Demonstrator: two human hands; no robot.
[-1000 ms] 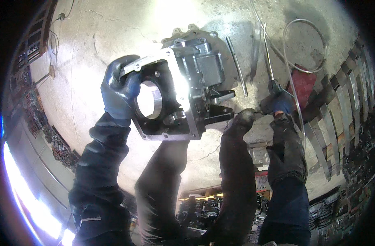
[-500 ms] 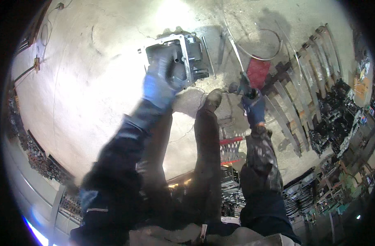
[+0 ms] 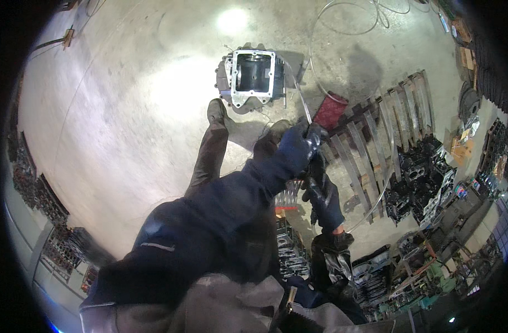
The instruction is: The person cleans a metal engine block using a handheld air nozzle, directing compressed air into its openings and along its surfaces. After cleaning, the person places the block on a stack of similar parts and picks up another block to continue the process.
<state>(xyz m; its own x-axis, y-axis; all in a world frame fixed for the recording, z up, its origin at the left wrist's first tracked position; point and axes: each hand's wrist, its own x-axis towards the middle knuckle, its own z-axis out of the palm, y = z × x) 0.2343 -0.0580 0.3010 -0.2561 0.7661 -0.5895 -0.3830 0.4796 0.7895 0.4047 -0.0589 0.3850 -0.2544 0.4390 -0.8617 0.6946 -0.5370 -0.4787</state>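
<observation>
My gloved left hand (image 3: 299,145) is closed at the base of a long thin silver tube (image 3: 303,99), the nozzle of what looks like an air blow gun. Just below it, my gloved right hand (image 3: 325,201) grips the dark body of the same tool, which the gloves mostly cover. Both hands are close together, with my left forearm crossing toward the right. Beyond them, a metal gearbox housing (image 3: 235,101) rests on the floor, its rectangular opening facing up. The tube's far end reaches beside the housing's right side.
A red flat piece (image 3: 330,111) lies beside a rack of long metal strips (image 3: 370,139). A pale hose (image 3: 312,61) loops over the floor. Dark engine parts (image 3: 423,175) are piled at right. My shoe (image 3: 215,111) stands near the housing.
My left hand has left the housing's opening and come over to the tool beside my right hand. The right hand has moved slightly down and left. The view has shifted, and the housing appears turned.
</observation>
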